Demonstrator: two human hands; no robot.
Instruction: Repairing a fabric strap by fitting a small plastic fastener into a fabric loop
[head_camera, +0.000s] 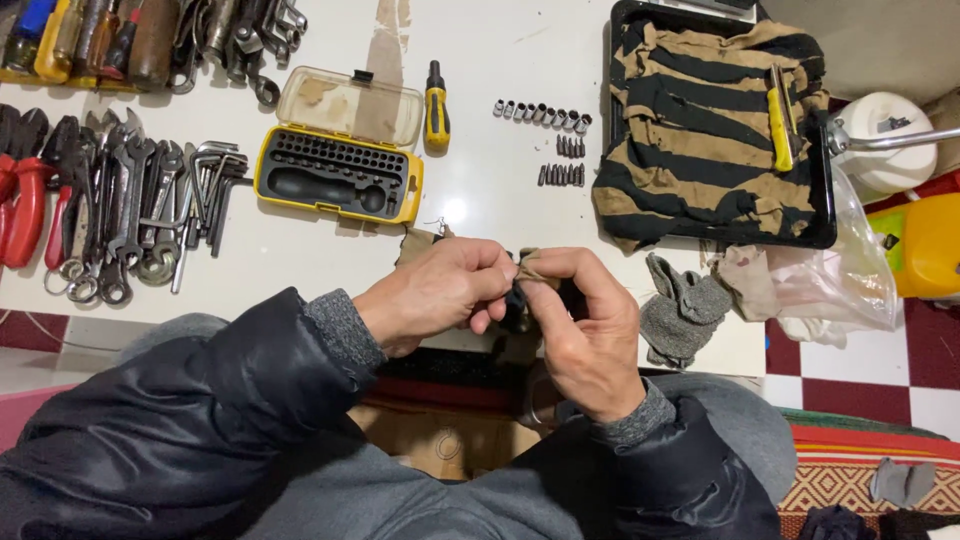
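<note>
Two hands meet at the near edge of the white tabletop (300, 260): the left hand (435, 295) and right hand (580, 330) each close their grip on a small dark part (517, 297) wrapped in a tan rag (530, 262); its long axis cannot be told. Beyond lies an open yellow bit case (338, 175) with a clear lid, a yellow-handled screwdriver (437, 110) pointing away, and rows of sockets (542, 112). Right, a striped cloth (700, 130) fills a black tray (826, 215). Checked red-and-white floor (860, 380) shows beside.

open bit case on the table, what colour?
Yellow plastic bit case, black insert, clear lid; head view.
</note>
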